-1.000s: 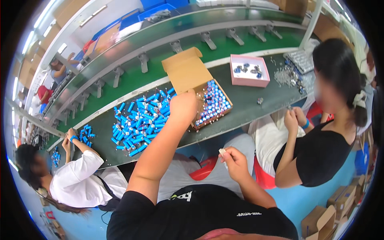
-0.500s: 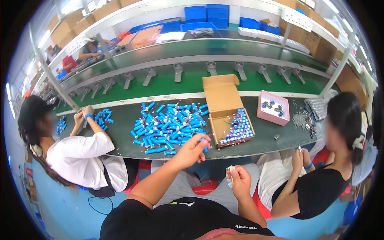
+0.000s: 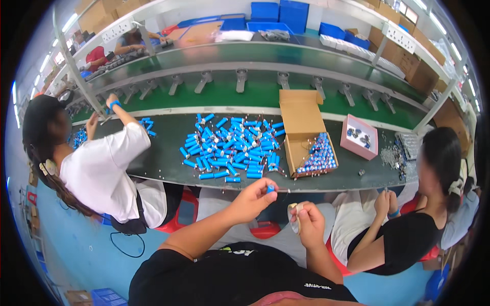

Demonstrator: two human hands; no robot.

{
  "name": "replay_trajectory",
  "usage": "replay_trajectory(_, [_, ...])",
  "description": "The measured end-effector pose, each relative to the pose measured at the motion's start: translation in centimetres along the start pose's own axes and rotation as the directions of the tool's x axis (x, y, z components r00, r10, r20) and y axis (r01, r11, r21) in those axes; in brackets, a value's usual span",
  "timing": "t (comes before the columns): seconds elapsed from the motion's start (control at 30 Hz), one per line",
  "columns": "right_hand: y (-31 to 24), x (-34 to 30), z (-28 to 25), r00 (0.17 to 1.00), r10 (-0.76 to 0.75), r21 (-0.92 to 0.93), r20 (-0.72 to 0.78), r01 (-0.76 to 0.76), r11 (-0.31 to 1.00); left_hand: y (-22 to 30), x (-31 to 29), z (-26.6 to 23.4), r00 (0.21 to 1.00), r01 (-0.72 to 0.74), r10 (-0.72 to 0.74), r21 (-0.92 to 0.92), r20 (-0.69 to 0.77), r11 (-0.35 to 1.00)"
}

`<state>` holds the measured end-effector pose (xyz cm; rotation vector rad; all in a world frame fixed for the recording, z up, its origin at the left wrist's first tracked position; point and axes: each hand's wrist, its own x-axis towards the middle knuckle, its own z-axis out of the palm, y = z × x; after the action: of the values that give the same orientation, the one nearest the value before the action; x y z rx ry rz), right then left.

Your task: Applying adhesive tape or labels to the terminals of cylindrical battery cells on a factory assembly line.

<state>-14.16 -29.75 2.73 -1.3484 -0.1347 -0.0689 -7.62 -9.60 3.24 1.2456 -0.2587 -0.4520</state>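
Note:
Just off the table's front edge, my left hand (image 3: 252, 200) pinches a blue cylindrical battery (image 3: 270, 189) between thumb and fingers, one end of it showing. A thin wire seems to stick out from it to the right. My right hand (image 3: 310, 224), to the right and a little lower, is closed on a pale roll of tape (image 3: 294, 220). Beyond my left hand spreads a heap of blue batteries (image 3: 235, 145) with wires. An open cardboard box (image 3: 293, 153) stands right of the heap, with batteries packed on end inside.
A pink box (image 3: 373, 138) of small metal parts and a pile of clear and metal bits (image 3: 393, 158) lie to the right. Co-workers sit at left (image 3: 97, 168) and right (image 3: 408, 234). Metal holders (image 3: 241, 80) line the green conveyor (image 3: 265, 99) behind.
My left hand, with the battery, has drawn back from the heap toward my right hand. The left co-worker's arm now reaches farther toward the conveyor. The view has shifted slightly.

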Motion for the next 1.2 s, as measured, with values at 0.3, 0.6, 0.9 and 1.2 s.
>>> replay_trajectory(0.3, [-4.3, 1.0, 2.7, 0.988, 0.027, -0.065, 0.152, -0.017, 0.998, 3.3, -1.8, 0.5, 0.98, -0.198, 0.179, 0.36, 0.086, 0.912])
replay_trajectory(0.6, [-4.8, 2.1, 3.9, 0.982, 0.102, -0.18, 0.16, -0.072, 0.981, 2.5, -2.1, -0.2, 0.864, -0.488, 0.484, 0.462, 0.138, 0.741])
replay_trajectory(0.9, [-4.6, 2.4, 3.8, 0.988, 0.068, -0.264, 0.136, -0.03, 0.964, 1.3, -2.1, -0.2, 0.887, -0.389, 0.459, 0.612, 0.048, 0.688])
replay_trajectory(1.2, [-4.6, 3.4, 4.0, 0.986, 0.069, -0.354, 0.153, -0.011, 0.935, 1.6, -0.9, -0.2, 0.838, -0.448, 0.518, 0.759, 0.173, 0.472])
